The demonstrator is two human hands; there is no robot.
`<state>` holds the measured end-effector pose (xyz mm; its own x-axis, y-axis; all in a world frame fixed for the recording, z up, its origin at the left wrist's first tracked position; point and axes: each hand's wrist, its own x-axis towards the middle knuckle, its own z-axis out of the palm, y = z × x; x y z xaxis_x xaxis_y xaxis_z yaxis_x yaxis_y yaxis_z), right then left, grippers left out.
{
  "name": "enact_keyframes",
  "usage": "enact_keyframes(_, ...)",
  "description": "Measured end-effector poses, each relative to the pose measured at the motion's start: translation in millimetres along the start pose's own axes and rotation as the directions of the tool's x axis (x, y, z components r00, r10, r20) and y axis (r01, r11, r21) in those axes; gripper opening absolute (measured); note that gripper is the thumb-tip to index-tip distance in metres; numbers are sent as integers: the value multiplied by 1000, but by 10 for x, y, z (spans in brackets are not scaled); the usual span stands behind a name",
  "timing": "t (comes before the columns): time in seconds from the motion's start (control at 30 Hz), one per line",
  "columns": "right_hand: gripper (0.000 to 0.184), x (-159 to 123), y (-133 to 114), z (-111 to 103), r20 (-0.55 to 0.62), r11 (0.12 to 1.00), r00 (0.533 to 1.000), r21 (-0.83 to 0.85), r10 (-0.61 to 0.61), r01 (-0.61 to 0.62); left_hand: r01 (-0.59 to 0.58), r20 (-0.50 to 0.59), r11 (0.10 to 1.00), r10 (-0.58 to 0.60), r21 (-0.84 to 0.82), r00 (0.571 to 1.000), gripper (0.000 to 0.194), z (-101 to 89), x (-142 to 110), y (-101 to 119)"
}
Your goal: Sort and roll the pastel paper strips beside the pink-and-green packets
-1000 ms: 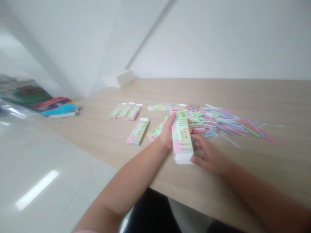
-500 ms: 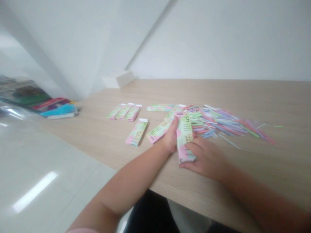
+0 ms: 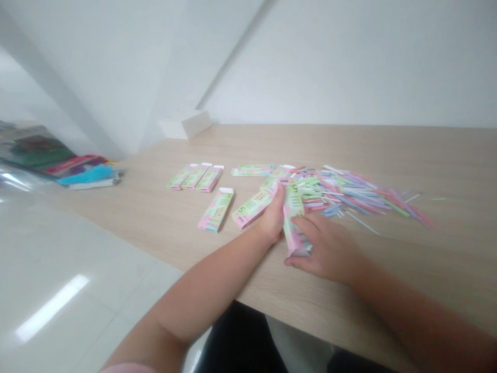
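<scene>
A slim pink-and-green cardboard box (image 3: 294, 210) marked "5" is held over the table between both hands. My left hand (image 3: 274, 215) is closed around its left side near the far end. My right hand (image 3: 324, 246) has its fingers on the near end, the thumb below the end edge and the other fingers over the right side. Whether that end flap is open is too blurred to tell. Similar boxes lie close by: one flat box (image 3: 251, 208) just left of the held one, and another (image 3: 216, 210) farther left. Behind the hands spreads a pile of thin coloured sticks (image 3: 349, 191).
Three matching boxes (image 3: 195, 177) lie side by side at the left, and another box (image 3: 253, 170) lies farther back. A white block-shaped box (image 3: 186, 124) stands by the wall. Blue and red packets (image 3: 90, 175) lie at the table's left end. The table's left edge drops to a tiled floor.
My right hand's fingers have shifted over the near end of the held box, covering more of it. The view has moved slightly; the other boxes and sticks lie as before.
</scene>
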<state>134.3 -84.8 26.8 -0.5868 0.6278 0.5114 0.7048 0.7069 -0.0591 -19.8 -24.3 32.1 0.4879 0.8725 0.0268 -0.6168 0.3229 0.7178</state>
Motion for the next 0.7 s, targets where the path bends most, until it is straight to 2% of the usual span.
enact_keyframes(0.07, 72, 18, -20, -19, 10, 1000, 1000, -15, 14, -14, -8, -62, 999, 10, 35, 998, 83, -30, 17, 2)
enact_keyframes(0.17, 51, 29, -13, -43, 41, 999, 999, -26, -23, 25, 28, -131, 997, -19, 67, 991, 88, -85, 42, 26)
enact_keyframes(0.23, 39, 23, 26, -49, 75, 996, 994, -16, -82, 83, 50, -150, 996, -40, 68, 988, 91, -102, 46, 48)
enact_keyframes(0.33, 35, 5, 107, -42, 105, 995, 989, 21, -103, 101, 86, -138, 994, -76, 67, 988, 88, -90, 28, 74)
enact_keyframes(0.43, 37, -5, 160, -12, 81, 992, 997, 129, -14, 4, 123, -98, 991, -117, 59, 988, 77, -70, 0, 81)
enact_keyframes(0.53, 40, -10, 161, 50, 70, 934, 989, 325, 130, -146, 118, -78, 992, -115, 42, 990, 72, -66, -9, 71)
enact_keyframes(0.63, 46, -21, 134, 128, 94, 827, 964, 498, 249, -262, 39, -107, 997, -32, 62, 994, 77, -59, 8, 58)
enact_keyframes(0.7, 56, -30, 119, 165, 92, 788, 956, 548, 277, -281, -40, -122, 992, 55, 120, 991, 77, -49, 23, 49)
